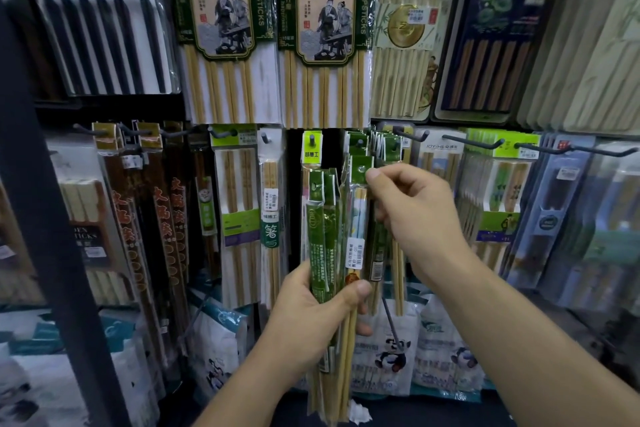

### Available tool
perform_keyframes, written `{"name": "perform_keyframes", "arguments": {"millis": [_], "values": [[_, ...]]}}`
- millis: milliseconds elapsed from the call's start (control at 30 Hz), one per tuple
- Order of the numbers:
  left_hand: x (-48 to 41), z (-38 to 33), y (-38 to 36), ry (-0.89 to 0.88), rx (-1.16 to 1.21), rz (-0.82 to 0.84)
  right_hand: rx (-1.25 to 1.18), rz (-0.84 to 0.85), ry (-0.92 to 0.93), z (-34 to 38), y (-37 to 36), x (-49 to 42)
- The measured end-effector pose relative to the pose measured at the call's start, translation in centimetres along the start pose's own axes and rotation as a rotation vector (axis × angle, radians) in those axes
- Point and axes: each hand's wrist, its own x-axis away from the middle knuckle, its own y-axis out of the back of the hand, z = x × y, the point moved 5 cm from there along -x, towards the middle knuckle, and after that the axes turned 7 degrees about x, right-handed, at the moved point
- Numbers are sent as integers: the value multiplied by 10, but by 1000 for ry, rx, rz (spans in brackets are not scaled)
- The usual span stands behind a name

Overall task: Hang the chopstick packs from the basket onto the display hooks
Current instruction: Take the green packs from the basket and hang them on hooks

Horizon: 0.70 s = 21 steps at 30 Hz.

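My left hand [317, 314] grips a bundle of green-labelled bamboo chopstick packs [322, 236], held upright in front of the display wall. My right hand [412, 211] pinches the green header card of one pack [360, 172] at its hang hole, just below a hook that carries several matching green packs [379, 146]. That hook is mostly hidden behind the packs. A dark peg [312, 139] to the left carries one light-green pack. No basket is in view.
Long dark hooks [474, 142] stick out toward me at the right. Large hot-pot chopstick packs [221, 28] hang above, dark wooden packs [156, 211] at the left, panda-printed packs [394, 347] below. A dark vertical post [38, 218] stands at the left.
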Motion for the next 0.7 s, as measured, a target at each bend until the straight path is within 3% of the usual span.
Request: {"name": "perform_keyframes", "arguments": {"millis": [267, 700], "values": [[-5, 5, 9, -12, 49, -124, -61, -184, -116, -3, 19, -20], [-6, 7, 7, -3, -45, -43, -17, -246, -95, -7, 23, -37]]}}
